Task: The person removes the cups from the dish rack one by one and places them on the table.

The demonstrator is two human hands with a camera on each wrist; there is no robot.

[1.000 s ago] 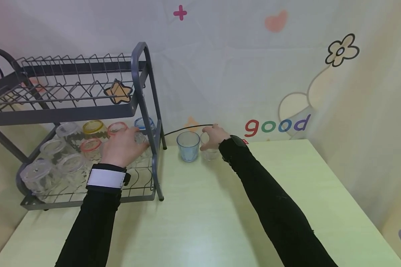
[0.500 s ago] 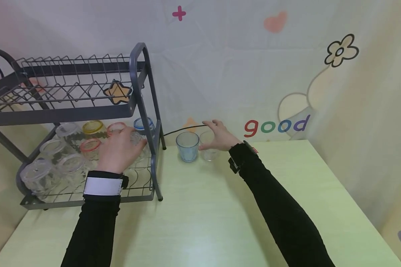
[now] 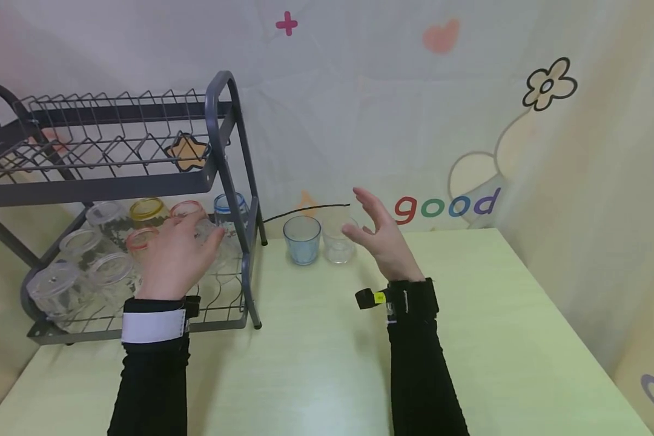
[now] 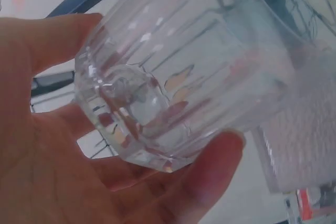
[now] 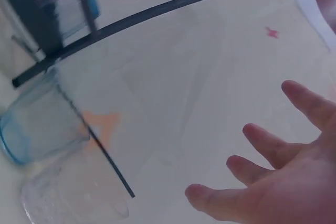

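Gripping left hand [image 3: 174, 260]: curled round a clear glass [image 4: 173, 77]; contact with rack [image 3: 103, 189] was unclear.
Right hand [image 3: 387, 242]: spread wide, held nothing near a tumbler [image 3: 338, 248].

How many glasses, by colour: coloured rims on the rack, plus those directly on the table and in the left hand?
Yellow-rimmed glass: 1
Red-rimmed glasses: 2
Blue-rimmed glass: 1
Blue glass: 1 (table)
Clear glasses: 2 (table, left hand)
Total visible: 7
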